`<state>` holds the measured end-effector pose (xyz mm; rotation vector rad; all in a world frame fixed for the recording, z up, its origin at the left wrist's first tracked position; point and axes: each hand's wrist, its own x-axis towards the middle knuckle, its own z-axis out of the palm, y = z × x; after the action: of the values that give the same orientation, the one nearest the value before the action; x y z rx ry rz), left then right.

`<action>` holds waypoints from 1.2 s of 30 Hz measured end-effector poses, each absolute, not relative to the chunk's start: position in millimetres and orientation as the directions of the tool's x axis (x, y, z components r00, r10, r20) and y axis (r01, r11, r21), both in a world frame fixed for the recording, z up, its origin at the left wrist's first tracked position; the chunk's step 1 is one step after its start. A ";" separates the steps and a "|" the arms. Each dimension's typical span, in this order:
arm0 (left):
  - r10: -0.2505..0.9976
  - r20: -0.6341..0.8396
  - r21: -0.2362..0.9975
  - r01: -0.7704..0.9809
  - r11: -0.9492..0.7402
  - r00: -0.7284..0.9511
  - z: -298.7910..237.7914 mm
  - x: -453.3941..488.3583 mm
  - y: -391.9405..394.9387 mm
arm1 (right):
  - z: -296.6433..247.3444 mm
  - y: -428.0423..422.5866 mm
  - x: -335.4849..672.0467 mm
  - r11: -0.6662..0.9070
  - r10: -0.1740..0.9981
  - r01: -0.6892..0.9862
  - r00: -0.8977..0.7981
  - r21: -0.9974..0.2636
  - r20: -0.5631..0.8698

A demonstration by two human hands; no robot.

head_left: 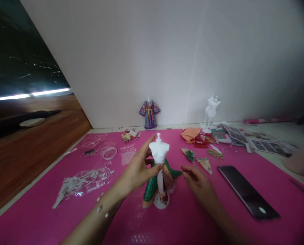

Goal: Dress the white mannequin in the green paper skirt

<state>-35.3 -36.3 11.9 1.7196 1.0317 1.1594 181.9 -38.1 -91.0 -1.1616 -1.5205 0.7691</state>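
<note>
A small white doll mannequin (159, 151) stands upright on its round base in front of me. Green cloth with an orange border, a doll skirt (150, 189), hangs around its lower half. My left hand (139, 171) is closed around the mannequin's waist from the left, its thumb pressing the cloth against the front. On the other side, my right hand (196, 182) pinches a corner of the green cloth and draws it out to the right. Part of the white leg shows where the cloth parts in front. The mannequin's back is hidden.
Left on the pink mat (90, 217) lie a plastic bag of white strips (84, 182) and a tape roll (109, 153). A phone (247, 192) and cloth scraps (204, 165) lie right. Behind stand a robed mannequin (149, 114) and a bare one (211, 110).
</note>
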 end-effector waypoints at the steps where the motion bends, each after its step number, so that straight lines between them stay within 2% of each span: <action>1: 0.924 0.302 0.916 0.196 -0.349 0.234 11.5 -34.9 -35.6 | -94.0 -39.0 181.8 0.302 0.945 0.283 0.035 -0.910 0.325; 4: 0.931 0.314 0.910 0.221 -0.351 0.185 10.4 -33.8 -33.1 | -99.8 -48.0 180.9 0.218 0.964 0.275 0.091 -0.937 0.251; 8: 0.942 0.303 0.924 0.196 -0.328 0.148 10.0 -30.9 -30.8 | -102.7 -64.2 169.1 0.082 0.995 0.177 -0.070 -0.981 0.071; 12: 0.948 0.281 0.933 0.189 -0.307 0.153 11.6 -27.7 -31.2 | -107.9 -63.7 144.1 -0.106 0.982 -0.118 -0.166 -0.987 -0.086; 14: 0.948 0.276 0.932 0.196 -0.305 0.160 12.5 -26.9 -31.8 | -111.3 -58.1 133.5 -0.146 0.979 -0.227 -0.174 -0.963 -0.108; 17: 0.943 0.291 0.924 0.210 -0.321 0.159 11.8 -26.2 -31.8 | -115.3 -51.1 126.9 -0.145 0.982 -0.284 -0.159 -0.948 -0.102; 21: 0.930 0.346 0.902 0.227 -0.367 0.126 5.2 -24.1 -29.0 | -119.1 -47.1 133.8 -0.193 0.981 -0.405 -0.086 -0.894 -0.172; 27: 0.912 0.404 0.865 0.296 -0.406 0.069 -0.7 -17.7 -21.3 | -120.3 -41.6 149.4 -0.130 0.986 -0.330 0.052 -0.935 -0.156; 31: 0.903 0.430 0.801 0.464 -0.379 -0.005 8.7 -17.9 -6.9 | -118.8 -45.3 157.6 -0.069 0.982 -0.242 0.153 -0.968 -0.108; 36: 0.881 0.470 0.737 0.573 -0.359 -0.052 19.7 -26.4 27.0 | -124.1 -55.7 165.4 -0.084 0.984 -0.139 0.145 -0.987 -0.105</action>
<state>-26.4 27.0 19.7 1.9126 1.5512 1.3733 165.4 -55.7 -124.1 -1.2469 -0.9535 1.2238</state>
